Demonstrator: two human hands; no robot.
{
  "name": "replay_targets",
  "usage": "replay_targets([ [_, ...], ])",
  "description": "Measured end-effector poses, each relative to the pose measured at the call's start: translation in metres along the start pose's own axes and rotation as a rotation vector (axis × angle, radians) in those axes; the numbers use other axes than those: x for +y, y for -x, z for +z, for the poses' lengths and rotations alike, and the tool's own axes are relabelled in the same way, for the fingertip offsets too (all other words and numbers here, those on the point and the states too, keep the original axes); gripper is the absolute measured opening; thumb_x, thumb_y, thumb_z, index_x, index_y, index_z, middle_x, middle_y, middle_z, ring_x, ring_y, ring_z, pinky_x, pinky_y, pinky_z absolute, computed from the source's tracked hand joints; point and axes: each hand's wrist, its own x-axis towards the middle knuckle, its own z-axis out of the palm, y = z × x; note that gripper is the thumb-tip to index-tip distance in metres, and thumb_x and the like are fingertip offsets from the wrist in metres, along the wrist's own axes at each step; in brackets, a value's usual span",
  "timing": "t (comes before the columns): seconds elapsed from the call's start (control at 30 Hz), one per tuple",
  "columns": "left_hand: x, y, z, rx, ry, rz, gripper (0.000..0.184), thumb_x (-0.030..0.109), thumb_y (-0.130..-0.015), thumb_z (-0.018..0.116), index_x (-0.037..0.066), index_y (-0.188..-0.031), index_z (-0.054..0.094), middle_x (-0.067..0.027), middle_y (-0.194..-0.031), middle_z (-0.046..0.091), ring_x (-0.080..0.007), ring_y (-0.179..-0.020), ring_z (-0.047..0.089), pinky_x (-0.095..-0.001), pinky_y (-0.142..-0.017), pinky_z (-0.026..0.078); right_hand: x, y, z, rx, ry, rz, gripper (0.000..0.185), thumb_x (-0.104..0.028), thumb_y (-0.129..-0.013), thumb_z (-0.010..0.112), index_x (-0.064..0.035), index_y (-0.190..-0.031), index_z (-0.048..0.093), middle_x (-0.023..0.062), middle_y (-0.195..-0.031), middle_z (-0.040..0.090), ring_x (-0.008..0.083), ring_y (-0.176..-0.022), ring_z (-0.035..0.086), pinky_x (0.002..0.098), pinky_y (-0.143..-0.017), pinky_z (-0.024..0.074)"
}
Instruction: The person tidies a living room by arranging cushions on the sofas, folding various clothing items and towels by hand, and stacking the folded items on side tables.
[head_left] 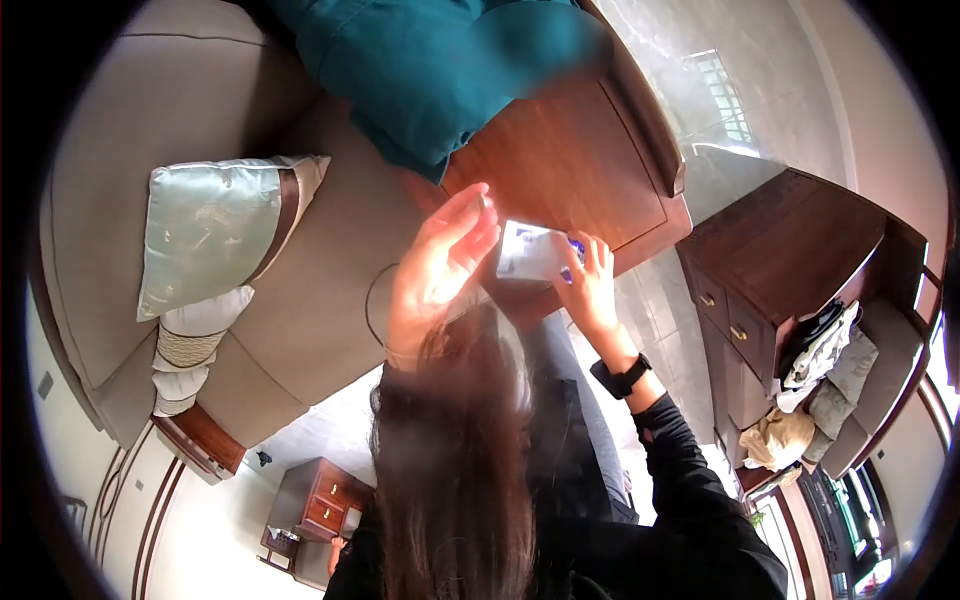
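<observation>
White, blue-marked rectangular packet [527,252]: near centre, toward one o'clock, before the reddish-brown wooden table [570,150]; whether touching it, I cannot tell.
Right bare hand [590,275]: fingers closed on the packet's right end.
Left bare hand [440,265]: toward eleven o'clock, beside the packet, fingers curled upward; whether they pinch something small, I cannot tell.
Steady hold: a light grip at the packet's end, without squeezing, should leave its face uncreased and clear of fingers.
Long brown hair [450,450]: six o'clock, blocking the view below the hands.
Crumpled teal cloth [400,80]: twelve o'clock, covering part of the table.
Pale green shiny cushion [210,235]: ten o'clock, on the grey-brown sofa [310,325].
</observation>
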Motion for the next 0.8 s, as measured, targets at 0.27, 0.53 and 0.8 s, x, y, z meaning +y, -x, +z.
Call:
replay_targets([
  [0.27,-0.007,-0.005,0.008,-0.361,0.572,-0.127,0.021,-0.001,-0.089,0.053,0.003,-0.109,0.056,-0.0091,-0.099,0.049,-0.0168,-0.092,0.053,-0.0283,-0.08,0.054,-0.014,-0.081,-0.007,0.254,0.084,0.063,0.046,-0.019,-0.073,0.07,-0.0095,-0.115,0.055,0.0119,-0.121,0.048,0.0328,-0.114,0.042,0.044,-0.097,0.0342],
  [0.53,-0.012,-0.001,0.027,0.26,-0.574,0.565,0.021,0.0,-0.08,0.067,-0.002,-0.1,0.061,-0.0095,-0.09,0.065,-0.0169,-0.081,0.065,-0.0245,-0.077,0.051,-0.085,-0.093,-0.055,-0.013,-1.014,0.192,0.017,-0.01,-0.083,0.063,-0.0012,-0.097,0.067,0.0097,-0.09,0.067,0.015,-0.08,0.061,0.028,-0.075,0.0472],
  [0.8,-0.012,-0.003,0.028,0.305,-0.446,0.435,0.02,0.012,-0.088,0.06,-0.004,-0.101,0.061,-0.0101,-0.088,0.065,-0.018,-0.083,0.065,-0.026,-0.079,0.05,-0.088,-0.101,-0.067,-0.073,-1.426,0.486,0.018,-0.013,-0.087,0.062,0.0035,-0.091,0.066,0.0053,-0.08,0.064,0.0092,-0.071,0.059,0.02,-0.066,0.0467],
])
